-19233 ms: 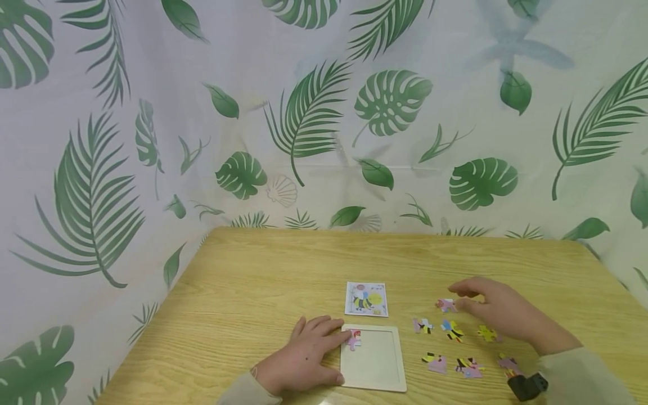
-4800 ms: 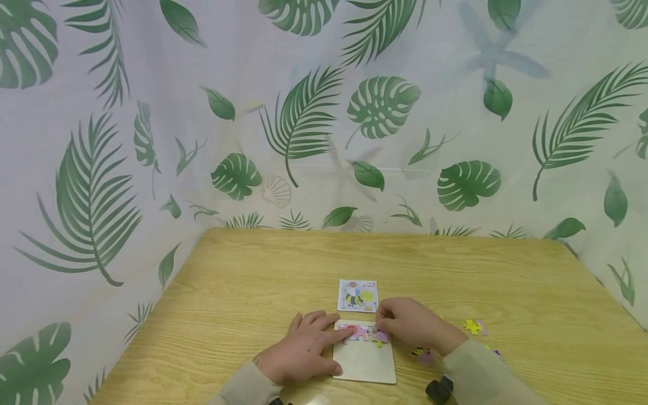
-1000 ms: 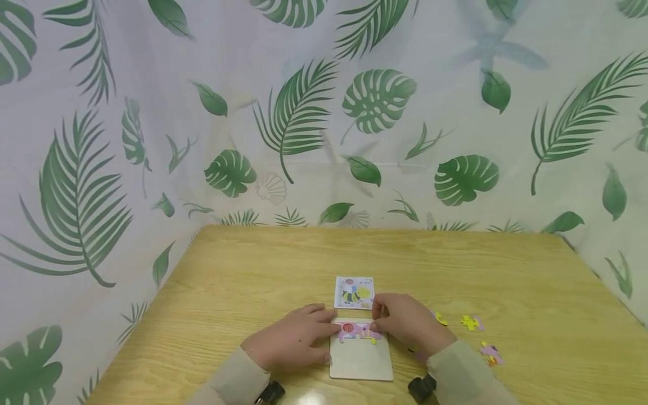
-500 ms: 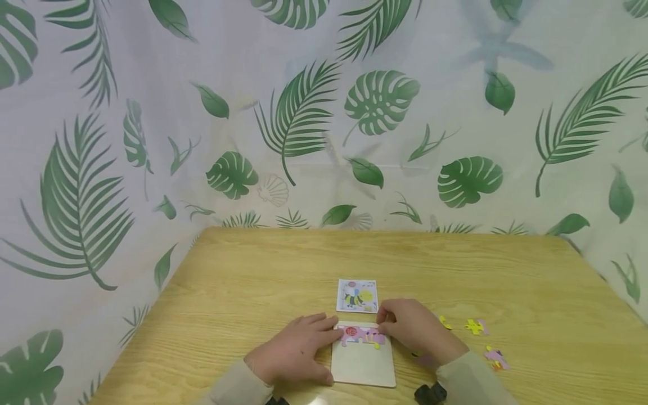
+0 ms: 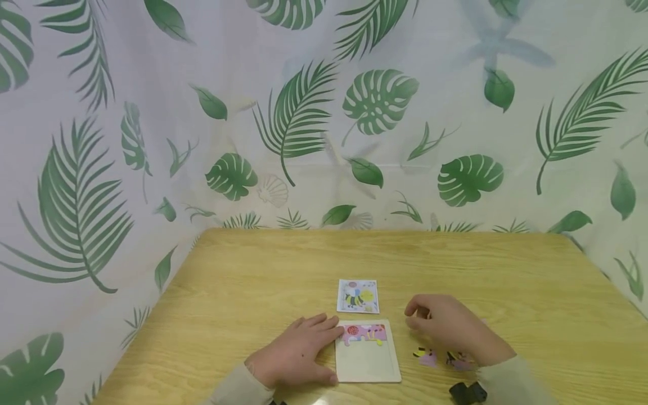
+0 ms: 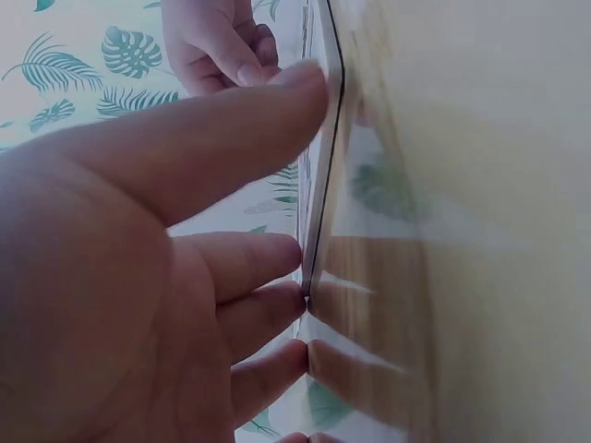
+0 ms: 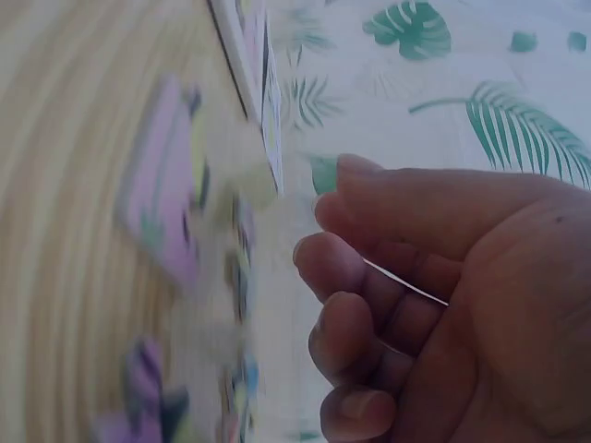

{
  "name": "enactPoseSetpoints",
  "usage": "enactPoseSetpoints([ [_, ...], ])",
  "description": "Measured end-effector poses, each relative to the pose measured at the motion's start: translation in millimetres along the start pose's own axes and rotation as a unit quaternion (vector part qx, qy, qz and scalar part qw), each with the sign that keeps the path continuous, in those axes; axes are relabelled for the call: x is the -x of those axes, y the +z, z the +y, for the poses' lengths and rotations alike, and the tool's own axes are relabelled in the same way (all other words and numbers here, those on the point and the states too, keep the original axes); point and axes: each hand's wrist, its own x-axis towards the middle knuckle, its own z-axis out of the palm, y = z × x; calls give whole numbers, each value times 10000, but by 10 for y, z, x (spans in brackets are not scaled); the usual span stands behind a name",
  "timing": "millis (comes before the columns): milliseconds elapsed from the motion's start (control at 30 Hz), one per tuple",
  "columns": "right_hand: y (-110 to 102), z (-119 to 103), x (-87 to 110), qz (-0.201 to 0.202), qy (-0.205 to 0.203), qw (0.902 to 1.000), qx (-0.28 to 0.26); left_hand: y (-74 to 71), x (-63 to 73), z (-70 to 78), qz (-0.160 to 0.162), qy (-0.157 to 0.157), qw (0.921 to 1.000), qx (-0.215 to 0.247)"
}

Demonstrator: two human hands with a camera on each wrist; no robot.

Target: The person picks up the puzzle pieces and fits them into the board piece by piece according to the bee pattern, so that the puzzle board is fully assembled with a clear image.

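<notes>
My left hand (image 5: 298,351) rests beside the left edge of a shallow jigsaw tray (image 5: 367,364), fingers extended and the index finger reaching over its upper left corner. In the left wrist view the thumb (image 6: 277,106) touches the tray's edge. Joined pink jigsaw pieces (image 5: 361,332) run along the top inside the tray. My right hand (image 5: 455,326) hovers right of the tray, fingers loosely curled around nothing. Beneath it on the table lie a yellow, black and pink piece (image 5: 426,357) and another dark-patterned piece (image 5: 460,361); the hand hides others.
A square picture card (image 5: 358,296) showing a bee lies just behind the tray. Under everything is a wood-grain table (image 5: 253,270), with a leaf-print cloth (image 5: 304,197) hanging along its far side and left.
My right hand has left the tray's upper right corner and moved right, over the loose pieces. The left hand stays put. Since the oldest frame, more pieces have joined the tray's top row.
</notes>
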Motion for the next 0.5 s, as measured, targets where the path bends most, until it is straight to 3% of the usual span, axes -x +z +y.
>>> enactPoseSetpoints([
  [233, -98, 164, 86, 91, 52, 9999, -44, 34, 5, 42, -16, -65, 9999, -156],
  [500, -54, 179, 10, 132, 70, 9999, 76, 31, -2, 47, 35, -74, 9995, -295],
])
